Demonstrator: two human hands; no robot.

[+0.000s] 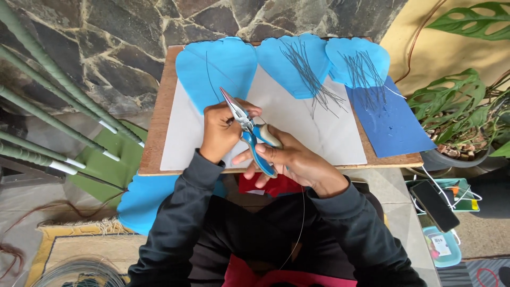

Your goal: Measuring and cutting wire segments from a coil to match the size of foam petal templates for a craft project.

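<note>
Blue-handled needle-nose pliers (254,139) are gripped in the right hand (297,162) over the wooden bench (159,114) | thin wire (300,223) is pinched by the left hand (219,132) | cut wire pieces (313,79) already lie piled on blue petal-shaped sheets (297,64); more wire seemingly remains uncut.

Not much of this kind around, tbh. Off to the right of the right hand, low down on the floor, there's a phone (434,205) lying flat with its screen up, a dark slim rectangle that shows nothing, tilted a bit diagonally. It sits partly over a green tray (461,187) with white cables around it. Just below the phone, further down and right of the right hand, is a small light-blue tub (442,247) with a white rectangular label (438,242) on top, dark print on it too small to make out.
</note>
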